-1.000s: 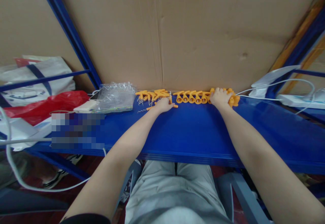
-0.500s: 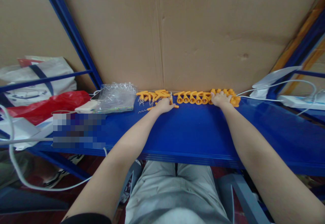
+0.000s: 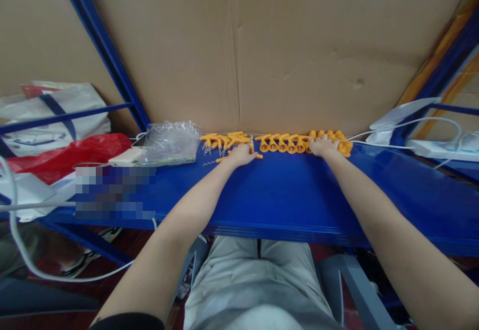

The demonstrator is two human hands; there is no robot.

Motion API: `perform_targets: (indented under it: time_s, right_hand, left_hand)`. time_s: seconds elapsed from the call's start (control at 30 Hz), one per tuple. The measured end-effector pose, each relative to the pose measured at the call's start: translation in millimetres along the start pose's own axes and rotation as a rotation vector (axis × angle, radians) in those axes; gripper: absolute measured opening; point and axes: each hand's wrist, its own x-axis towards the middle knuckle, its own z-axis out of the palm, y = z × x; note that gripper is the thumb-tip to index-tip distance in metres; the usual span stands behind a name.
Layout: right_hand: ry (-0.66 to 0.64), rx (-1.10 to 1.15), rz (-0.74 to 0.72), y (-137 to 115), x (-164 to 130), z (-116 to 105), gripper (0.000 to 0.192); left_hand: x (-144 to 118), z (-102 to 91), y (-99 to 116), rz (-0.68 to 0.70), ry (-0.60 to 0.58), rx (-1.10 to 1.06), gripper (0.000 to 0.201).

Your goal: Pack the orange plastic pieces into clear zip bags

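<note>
- Orange plastic clips [image 3: 283,143]: small, funnel-ended, lined in a row along the blue shelf [image 3: 284,190].
- My left hand [image 3: 242,154]: fingers pinching one clip.
- My right hand [image 3: 324,145]: fingers spread over the pile.

On the glossy blue metal shelf [image 3: 284,190], a row of small orange plastic funnel-shaped pieces [image 3: 284,143] lines the back edge against the brown cardboard sheet [image 3: 284,51]. The left hand [image 3: 242,154] rests at the row's left end (fingers touching a loose piece), the right hand [image 3: 324,145] on its right-end heap.
</note>
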Motion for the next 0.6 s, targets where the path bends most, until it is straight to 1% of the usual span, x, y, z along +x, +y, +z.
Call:
perform_targets:
  time_s: [0.07,0.1,0.27,0.4,0.5,0.6]
  right_hand:
    - [-0.071,0.028,0.085,-4.8,-5.7,-5.3,0.063]
    - [-0.083,0.044,0.105,-6.7,-8.5,-7.2,0.063]
    - [0.018,0.09,0.077,-11.4,-19.9,-9.6,0.062]
    - [0.054,0.087,0.084,-12.0,-24.5,-9.2,0.064]
    - [0.083,0.105,0.065,-12.3,-25.2,-9.0,0.061]
    - [0.111,0.122,0.05,-13.3,-25.6,-9.5,0.058]
  left_hand:
    - [0.1,0.4,-0.4,0.001,0.005,-0.009,0.026]
    - [0.0,0.5,-0.5,0.001,0.007,-0.011,0.025]
    - [-0.9,-0.8,-0.3,0.008,0.002,-0.007,0.024]
    - [-1.1,-1.1,0.1,0.008,0.0,-0.023,0.023]
    - [-0.2,0.1,-0.7,0.01,0.008,-0.051,0.023]
    - [0.5,0.7,-1.8,0.017,0.009,-0.026,0.025]
